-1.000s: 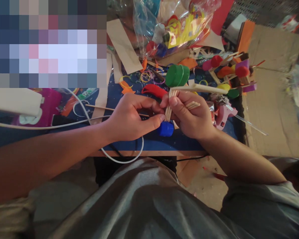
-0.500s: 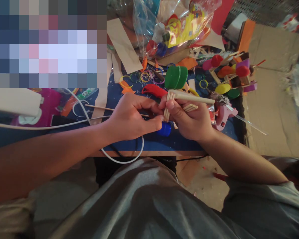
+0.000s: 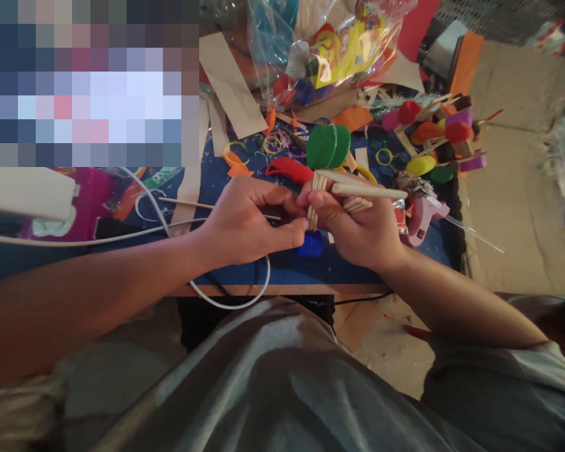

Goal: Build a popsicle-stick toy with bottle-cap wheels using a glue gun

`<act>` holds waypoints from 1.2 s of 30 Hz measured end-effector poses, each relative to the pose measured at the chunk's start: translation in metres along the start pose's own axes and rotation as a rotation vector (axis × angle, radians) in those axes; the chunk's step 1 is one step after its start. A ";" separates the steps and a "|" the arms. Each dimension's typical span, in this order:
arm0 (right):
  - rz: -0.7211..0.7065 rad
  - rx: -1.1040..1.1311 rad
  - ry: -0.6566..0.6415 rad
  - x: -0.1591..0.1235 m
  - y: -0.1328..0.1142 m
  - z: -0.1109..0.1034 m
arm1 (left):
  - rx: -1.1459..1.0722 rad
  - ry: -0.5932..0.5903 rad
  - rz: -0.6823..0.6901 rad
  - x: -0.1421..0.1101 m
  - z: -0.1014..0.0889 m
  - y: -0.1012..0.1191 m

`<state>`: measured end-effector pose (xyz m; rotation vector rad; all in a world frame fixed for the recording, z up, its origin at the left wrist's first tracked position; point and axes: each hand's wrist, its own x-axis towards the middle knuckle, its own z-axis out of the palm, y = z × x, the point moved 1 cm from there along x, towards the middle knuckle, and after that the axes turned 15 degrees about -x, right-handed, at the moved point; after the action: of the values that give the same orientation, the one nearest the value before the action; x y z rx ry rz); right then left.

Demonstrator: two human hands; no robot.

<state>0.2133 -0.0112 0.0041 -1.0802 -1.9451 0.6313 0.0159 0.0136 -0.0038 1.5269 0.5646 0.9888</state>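
Observation:
My right hand is closed round a frame of wooden sticks, with green bottle caps at its far end and a blue cap at its near end. My left hand is curled beside it, fingertips pinched at the sticks where the two hands meet. A thin skewer lies on the blue table under the left hand.
A pink glue gun lies right of my right hand. A stick-and-cap model stands at the back right. A plastic bag of coloured parts, rubber bands, a red piece and a white cable surround the hands.
The stick frame has tilted, its long stick swinging downward and the green caps shifting slightly left. Both hands stay together in place.

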 end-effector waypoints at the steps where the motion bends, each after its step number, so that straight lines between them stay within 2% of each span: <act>1: -0.007 -0.026 0.004 0.000 0.000 -0.001 | -0.004 -0.004 0.012 0.000 0.000 0.000; 5: -0.028 -0.091 -0.012 0.000 0.001 -0.004 | -0.019 0.000 0.017 0.001 0.000 0.000; 12: -0.040 -0.062 0.003 0.000 -0.002 -0.002 | -0.030 -0.008 -0.029 0.001 0.001 0.003; 16: 0.021 -0.014 0.011 0.001 -0.002 0.002 | -0.016 0.026 -0.023 0.001 0.001 0.000; 23: 0.083 0.064 -0.008 0.002 -0.002 0.002 | -0.045 0.000 0.000 0.003 -0.001 0.004; 29: 0.178 0.111 0.003 0.002 0.002 0.000 | -0.051 0.004 -0.074 0.000 -0.002 0.005; 36: 0.111 0.137 -0.004 0.003 0.000 0.002 | -0.046 0.026 -0.053 0.000 0.000 0.001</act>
<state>0.2105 -0.0088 0.0042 -1.1067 -1.8262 0.8162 0.0159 0.0137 -0.0027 1.4533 0.5933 0.9757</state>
